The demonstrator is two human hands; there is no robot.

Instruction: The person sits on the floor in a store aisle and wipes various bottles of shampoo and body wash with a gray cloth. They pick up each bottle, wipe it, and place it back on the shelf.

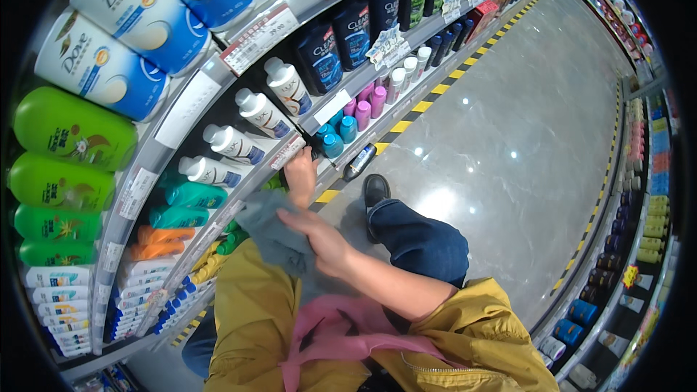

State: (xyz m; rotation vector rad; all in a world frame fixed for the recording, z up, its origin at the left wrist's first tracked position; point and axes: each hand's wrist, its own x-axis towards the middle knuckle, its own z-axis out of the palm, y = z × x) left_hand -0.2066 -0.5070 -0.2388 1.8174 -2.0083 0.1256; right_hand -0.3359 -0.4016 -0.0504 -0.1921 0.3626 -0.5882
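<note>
A grey cloth (279, 231) hangs from my right hand (316, 234), its fingers closed on it. Beyond the cloth, my left hand (301, 174) reaches to the lowest shelf, under the price strip. A small dark object (314, 155) shows at its fingertips; whether the hand grips it cannot be told. Teal-blue bottles (332, 144) stand just right of that hand. A dark bottle with a blue label (360, 162) lies on its side at the shelf foot, by the striped floor tape. White Lux bottles (234, 144) stand on the shelf above.
Shelves with Dove bottles (101, 68), green bottles (73, 128) and black Clear bottles (318, 57) rise at the left. Yellow-black tape (435, 92) edges the grey floor (490, 136). My dark shoe (375, 190) is near the shelf. Another stocked shelf (612, 239) stands at the right.
</note>
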